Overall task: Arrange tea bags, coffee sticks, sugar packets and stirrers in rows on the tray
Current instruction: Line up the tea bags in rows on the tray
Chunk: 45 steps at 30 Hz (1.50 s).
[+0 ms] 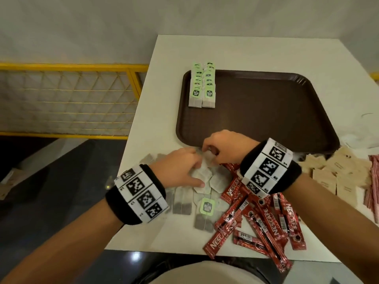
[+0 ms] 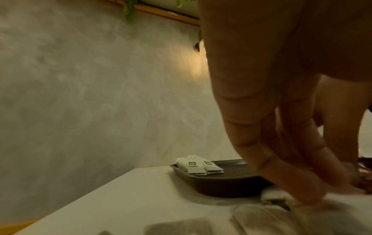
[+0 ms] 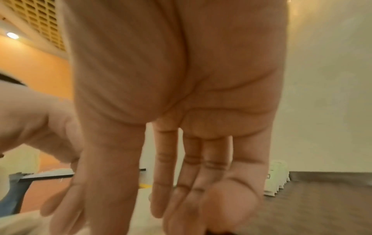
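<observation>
Tea bags (image 1: 202, 87) stand in two short rows at the far left corner of the brown tray (image 1: 266, 103), green tags facing up. More loose bags (image 1: 203, 181) lie in a heap on the white tabletop (image 1: 246, 52), just off the tray's near edge. The left hand (image 1: 180, 167) rests on this heap with fingers (image 2: 271, 167) stretched down onto the bags; its grip is relaxed and wide. The right hand (image 1: 227, 146), at the tray's near rim, bends its fingers over one bag at the top of the heap; whether that grip pinches the bag cannot be told, as the wrist view shows only blurred fingers (image 3: 167, 167). Red coffee sticks (image 1: 264, 220) lie scattered near the tray's near right corner, touching the heap. Beige sugar packets (image 1: 336, 171) lie further right of the sticks, with pink stirrers (image 1: 374, 181) beyond them.
</observation>
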Motion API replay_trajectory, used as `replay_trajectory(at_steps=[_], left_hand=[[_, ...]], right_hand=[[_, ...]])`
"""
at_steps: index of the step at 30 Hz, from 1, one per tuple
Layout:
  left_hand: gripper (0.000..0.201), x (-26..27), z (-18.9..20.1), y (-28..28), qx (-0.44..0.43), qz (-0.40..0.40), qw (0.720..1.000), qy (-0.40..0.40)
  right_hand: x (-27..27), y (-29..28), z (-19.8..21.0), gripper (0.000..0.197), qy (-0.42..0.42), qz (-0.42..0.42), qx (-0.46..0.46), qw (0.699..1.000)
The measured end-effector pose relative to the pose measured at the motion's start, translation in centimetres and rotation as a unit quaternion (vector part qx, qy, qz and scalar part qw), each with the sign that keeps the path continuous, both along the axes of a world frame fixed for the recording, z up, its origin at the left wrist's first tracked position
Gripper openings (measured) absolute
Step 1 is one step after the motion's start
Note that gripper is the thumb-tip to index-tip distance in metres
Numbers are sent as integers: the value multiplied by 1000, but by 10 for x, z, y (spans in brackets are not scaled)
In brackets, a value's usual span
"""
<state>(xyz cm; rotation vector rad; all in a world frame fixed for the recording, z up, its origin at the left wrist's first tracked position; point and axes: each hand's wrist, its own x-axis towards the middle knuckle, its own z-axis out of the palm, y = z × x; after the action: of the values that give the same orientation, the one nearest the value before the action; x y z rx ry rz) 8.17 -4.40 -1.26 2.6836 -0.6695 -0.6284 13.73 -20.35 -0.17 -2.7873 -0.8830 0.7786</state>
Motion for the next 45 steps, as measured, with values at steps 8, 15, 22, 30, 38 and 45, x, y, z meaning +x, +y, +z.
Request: replay_trajectory(at_steps=[8, 15, 22, 30, 38, 45], left_hand=[[46, -8, 7, -23, 9, 5, 999, -54], [30, -11, 5, -19, 17, 30, 998, -44], [7, 7, 23, 13, -107, 154, 982, -15], [16, 41, 37, 32, -287, 280, 914, 68], [21, 71, 31, 34, -307, 268, 910, 80], [14, 107, 20, 32, -308, 260, 910, 95]], right_hand=[[-10, 5, -5, 40, -65, 49, -83, 993], [-9, 0, -6, 31, -62, 46, -57, 995], [-3, -13, 6, 17, -56, -4, 65, 996], [25, -32, 23, 12, 69, -145, 232, 959], [41, -36, 20, 7, 79, -134, 269, 951], [60, -28, 19, 6, 178, -226, 376, 881]])
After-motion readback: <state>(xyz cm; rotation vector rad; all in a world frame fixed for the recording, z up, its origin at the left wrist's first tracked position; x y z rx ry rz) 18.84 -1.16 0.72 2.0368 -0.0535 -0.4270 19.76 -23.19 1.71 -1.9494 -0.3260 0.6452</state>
